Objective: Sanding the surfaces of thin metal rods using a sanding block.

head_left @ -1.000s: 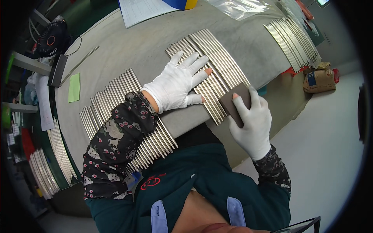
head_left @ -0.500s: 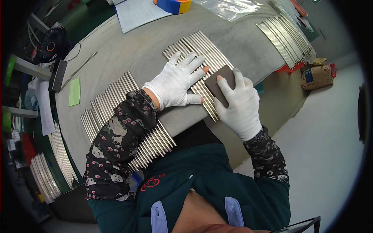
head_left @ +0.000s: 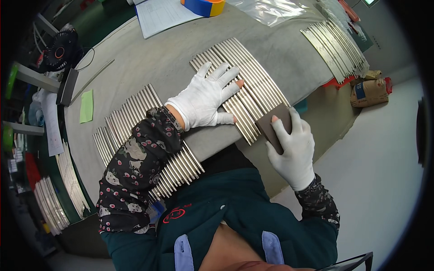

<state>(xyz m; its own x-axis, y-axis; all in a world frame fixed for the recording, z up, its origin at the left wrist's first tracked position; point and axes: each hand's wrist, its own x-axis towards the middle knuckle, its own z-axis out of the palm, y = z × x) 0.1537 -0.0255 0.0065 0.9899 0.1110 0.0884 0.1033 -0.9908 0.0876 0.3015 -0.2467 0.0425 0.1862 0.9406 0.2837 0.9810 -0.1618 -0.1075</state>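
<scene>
**Sanding block at the edge of the rod row**

I see a row of slim, shiny metal rods (head_left: pixel 253 86) lying side by side on the grey, felt-like table (head_left: pixel 149 63), their ends near the table's front edge. The rods are straight, round and bright, with long highlights running down them.

My left hand (head_left: pixel 205 99), in a white knitted glove with bare fingertips, lies flat on this row with fingers spread, pressing the rods down. My right hand (head_left: pixel 293 149), in the same kind of glove, is closed around a dark brown sanding block (head_left: pixel 273 126) — a flat, matte rectangle, rough-looking. The block sits at the near end of the row, touching the rod ends just right of the left hand.

Left of that row lies a second batch of rods (head_left: pixel 144 135), partly under my patterned sleeve. Beyond the row, at the table's far side, sit a blue-and-orange tape roll (head_left: pixel 203 6), a sheet of paper (head_left: pixel 158 16) and crinkled clear plastic (head_left: pixel 271 9).
</scene>
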